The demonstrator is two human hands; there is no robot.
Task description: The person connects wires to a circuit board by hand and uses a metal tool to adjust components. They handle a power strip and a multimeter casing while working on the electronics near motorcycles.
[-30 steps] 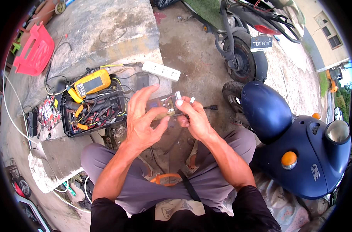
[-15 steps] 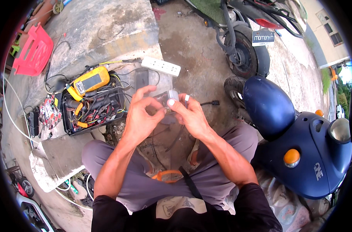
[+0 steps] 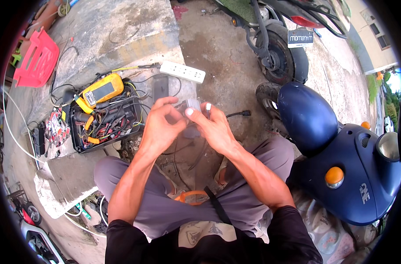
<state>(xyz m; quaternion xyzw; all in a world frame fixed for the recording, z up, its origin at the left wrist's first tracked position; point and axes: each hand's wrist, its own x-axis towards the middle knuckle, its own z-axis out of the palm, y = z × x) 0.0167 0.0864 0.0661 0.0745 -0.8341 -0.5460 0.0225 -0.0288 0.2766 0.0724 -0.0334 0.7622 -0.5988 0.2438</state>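
Note:
My right hand (image 3: 216, 130) is closed on a small grey block with ribbed, fin-like sides (image 3: 193, 104), its thumb pressed on the near side. White tape or a bandage wraps one of that hand's fingers. My left hand (image 3: 160, 125) meets the block from the left, thumb and forefinger brought together in a pinch; whatever lies between those tips is too small to make out. Just beyond, a flat dark adapter-like box (image 3: 160, 87) lies on the concrete. A dark cable with a black plug (image 3: 240, 113) extends to the right of my right hand.
A black crate (image 3: 108, 143) of wires and tools stands at left, a yellow multimeter (image 3: 102, 91) on top. Beyond my hands lies a white power strip (image 3: 182, 71). A blue scooter (image 3: 341, 176) stands close on the right, another two-wheeler's rear wheel (image 3: 277, 55) behind. A red plastic chair (image 3: 37, 59) is far left.
Both hands have shifted slightly left with the block. The gap between my left hand's curled forefinger and thumb has narrowed, and the block is tilted a little differently.

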